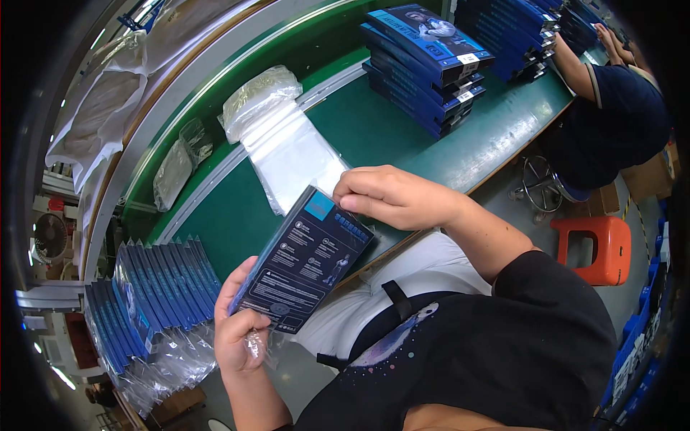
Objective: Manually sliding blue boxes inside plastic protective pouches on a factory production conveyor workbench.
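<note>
A flat dark blue box point(305, 262) with a light blue corner patch is held tilted in front of me, its printed face up. Around its lower end my left hand point(241, 327) is closed, thumb on the face and fingers along the side. Clear crinkled plastic point(257, 346) shows by that thumb. At the box's upper right corner my right hand point(384, 197) is closed in a pinch; what its fingertips grip is hidden. Just beyond the box, a stack of clear plastic bags point(295, 151) lies on the green table point(334, 111).
Upright blue boxes in plastic point(169, 280) stand in rows at the left. Blue boxes are piled point(424, 68) at the far side, with more piles point(503, 32) beyond. A co-worker point(611, 122) sits at the right. An orange stool point(593, 248) stands on the floor.
</note>
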A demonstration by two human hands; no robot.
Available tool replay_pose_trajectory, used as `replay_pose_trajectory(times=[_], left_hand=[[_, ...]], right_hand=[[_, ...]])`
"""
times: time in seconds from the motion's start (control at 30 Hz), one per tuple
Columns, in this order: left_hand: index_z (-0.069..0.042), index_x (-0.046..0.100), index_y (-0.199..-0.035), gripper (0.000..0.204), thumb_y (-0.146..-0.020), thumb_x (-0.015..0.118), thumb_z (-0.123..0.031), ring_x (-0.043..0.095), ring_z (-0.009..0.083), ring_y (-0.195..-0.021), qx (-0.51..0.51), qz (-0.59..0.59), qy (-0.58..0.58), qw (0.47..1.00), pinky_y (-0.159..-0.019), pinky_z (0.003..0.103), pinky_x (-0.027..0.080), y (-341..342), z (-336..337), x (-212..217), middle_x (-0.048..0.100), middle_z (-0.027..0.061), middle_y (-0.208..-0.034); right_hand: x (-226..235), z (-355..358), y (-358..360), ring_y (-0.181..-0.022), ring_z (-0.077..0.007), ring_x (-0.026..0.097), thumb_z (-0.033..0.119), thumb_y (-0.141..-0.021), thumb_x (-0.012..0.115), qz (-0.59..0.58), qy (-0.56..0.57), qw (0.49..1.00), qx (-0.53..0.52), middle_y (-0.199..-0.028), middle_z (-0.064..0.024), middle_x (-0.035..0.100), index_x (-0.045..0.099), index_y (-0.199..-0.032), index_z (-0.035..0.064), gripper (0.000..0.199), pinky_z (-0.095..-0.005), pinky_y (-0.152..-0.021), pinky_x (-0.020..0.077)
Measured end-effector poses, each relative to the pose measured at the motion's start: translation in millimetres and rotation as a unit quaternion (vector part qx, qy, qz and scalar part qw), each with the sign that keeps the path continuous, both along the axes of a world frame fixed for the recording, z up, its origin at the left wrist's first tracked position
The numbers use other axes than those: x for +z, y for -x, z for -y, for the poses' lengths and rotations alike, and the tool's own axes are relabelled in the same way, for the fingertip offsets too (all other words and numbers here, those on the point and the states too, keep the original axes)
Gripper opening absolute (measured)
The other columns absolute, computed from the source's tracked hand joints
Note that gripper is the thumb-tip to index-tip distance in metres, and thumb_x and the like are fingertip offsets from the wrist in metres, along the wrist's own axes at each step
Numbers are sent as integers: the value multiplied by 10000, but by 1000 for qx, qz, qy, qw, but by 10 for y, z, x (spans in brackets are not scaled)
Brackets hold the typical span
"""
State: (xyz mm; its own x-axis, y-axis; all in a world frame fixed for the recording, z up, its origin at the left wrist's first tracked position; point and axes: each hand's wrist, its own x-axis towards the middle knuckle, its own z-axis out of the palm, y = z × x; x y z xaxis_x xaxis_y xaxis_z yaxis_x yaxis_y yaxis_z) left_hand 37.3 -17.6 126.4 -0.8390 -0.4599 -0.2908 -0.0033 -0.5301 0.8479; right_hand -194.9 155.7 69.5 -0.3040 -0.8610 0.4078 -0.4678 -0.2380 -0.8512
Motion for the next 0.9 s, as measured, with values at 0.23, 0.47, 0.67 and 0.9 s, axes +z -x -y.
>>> replay_pose_trajectory(times=[0.23,0.47,0.67,0.9], left_hand=[[140,452,-1294,726,-568,439,153,641,258,-1028,-9,47,92,995,-898,296,505,-27,-101,205,604,241,-1167],[115,487,-1282,695,-592,492,31,621,251,-1006,176,-16,394,902,-900,309,500,-121,-45,452,580,209,-1212],[54,538,-1241,414,-828,508,55,545,275,-1152,404,61,776,480,-998,388,434,-410,343,663,553,159,-1270],[-87,577,-1265,412,-863,527,-161,430,320,-1291,267,380,801,378,-1098,469,253,-579,855,390,520,128,-1357]], right_hand=[[114,-17,-59,-569,-91,512,86,-807,597,38,-66,993,-85,-626,-28,537,587,-789,-9,97,-265,-515,397],[-115,313,-213,-596,-110,584,158,-916,541,397,7,913,-96,-821,-81,613,550,-994,17,161,-211,-508,451],[-339,128,-26,-689,-102,585,222,-943,564,384,-25,917,-101,-907,-83,610,567,-998,11,218,-210,-572,456],[56,-132,117,-693,-76,574,231,-924,595,276,14,958,-81,-846,-24,631,616,-967,27,210,-217,-585,442]])
